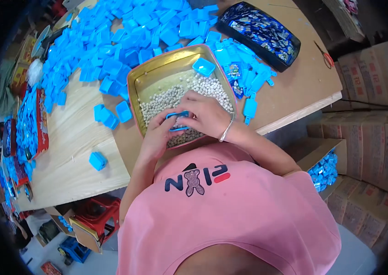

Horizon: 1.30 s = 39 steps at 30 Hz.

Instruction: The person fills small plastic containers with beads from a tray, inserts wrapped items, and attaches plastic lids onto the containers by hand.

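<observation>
Both hands meet over a gold tray with a pink rim (132, 87), which holds many small white beads (169, 98). Between them is a small blue plastic case (179, 129). My left hand (158, 133) grips its left side with closed fingers. From the right, my right hand (205, 112) has its fingers bent round the case's upper and right edges. What lies inside the case is hidden by the fingers. A blue plastic box part (203, 67) rests on the beads at the tray's far right corner.
Blue plastic box parts (125, 34) are heaped behind the tray. A dark patterned case (260, 34) lies back right, near orange-handled scissors (326, 58). Blue lids (250, 107) lie right of the tray. Cardboard boxes (377, 142) stand at right; a red stool (97, 217) is below left.
</observation>
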{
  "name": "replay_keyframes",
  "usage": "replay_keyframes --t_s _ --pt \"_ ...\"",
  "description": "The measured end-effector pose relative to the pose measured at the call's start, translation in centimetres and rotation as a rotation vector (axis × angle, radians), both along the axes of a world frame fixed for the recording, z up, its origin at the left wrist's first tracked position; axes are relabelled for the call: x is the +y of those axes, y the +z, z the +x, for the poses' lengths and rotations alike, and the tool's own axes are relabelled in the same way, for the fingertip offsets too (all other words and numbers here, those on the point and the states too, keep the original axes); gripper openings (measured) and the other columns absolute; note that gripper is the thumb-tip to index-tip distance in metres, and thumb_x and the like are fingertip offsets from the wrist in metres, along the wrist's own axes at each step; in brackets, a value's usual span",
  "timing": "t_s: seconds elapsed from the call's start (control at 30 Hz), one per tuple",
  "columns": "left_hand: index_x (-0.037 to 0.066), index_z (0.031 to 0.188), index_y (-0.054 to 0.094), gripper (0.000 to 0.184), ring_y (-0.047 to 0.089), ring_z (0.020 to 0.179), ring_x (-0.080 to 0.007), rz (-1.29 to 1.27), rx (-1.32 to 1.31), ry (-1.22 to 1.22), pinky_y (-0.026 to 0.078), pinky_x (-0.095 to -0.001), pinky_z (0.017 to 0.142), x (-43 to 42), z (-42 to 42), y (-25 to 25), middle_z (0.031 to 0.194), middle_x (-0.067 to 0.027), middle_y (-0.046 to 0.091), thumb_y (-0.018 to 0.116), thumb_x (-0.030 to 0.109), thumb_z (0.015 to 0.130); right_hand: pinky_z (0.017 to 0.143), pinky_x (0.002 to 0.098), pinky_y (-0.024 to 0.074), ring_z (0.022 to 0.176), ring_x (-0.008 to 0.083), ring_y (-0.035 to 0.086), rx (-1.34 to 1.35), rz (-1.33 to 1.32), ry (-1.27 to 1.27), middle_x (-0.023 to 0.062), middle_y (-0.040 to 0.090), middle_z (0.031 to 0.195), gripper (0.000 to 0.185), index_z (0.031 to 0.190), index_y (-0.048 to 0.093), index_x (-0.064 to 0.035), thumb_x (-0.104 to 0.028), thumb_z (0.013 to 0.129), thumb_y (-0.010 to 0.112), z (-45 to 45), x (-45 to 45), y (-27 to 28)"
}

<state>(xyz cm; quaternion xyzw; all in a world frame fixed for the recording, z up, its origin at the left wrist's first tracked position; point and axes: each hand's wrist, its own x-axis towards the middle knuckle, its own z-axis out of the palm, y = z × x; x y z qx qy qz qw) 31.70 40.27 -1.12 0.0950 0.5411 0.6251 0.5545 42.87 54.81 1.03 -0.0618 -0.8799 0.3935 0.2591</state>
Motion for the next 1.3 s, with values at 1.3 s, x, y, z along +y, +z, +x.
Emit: replay_keyframes --t_s 1.3 --pt "0.006 0.114 0.057 0.031 0.061 0.084 -0.0114 0.11 -0.056 -0.001 0.051 -0.0202 0.071 0.0 -0.7 -0.3 0.1 -0.0053 0.063 0.059 -0.001 0.084 0.054 0.0302 0.0438 0.058 0.0189 0.056 -0.187 -0.126 -0.174 0.0057 0.062 0.069 0.01 0.081 0.067 -0.0076 -0.016 0.078 0.063 -32.1 18.3 -3.4"
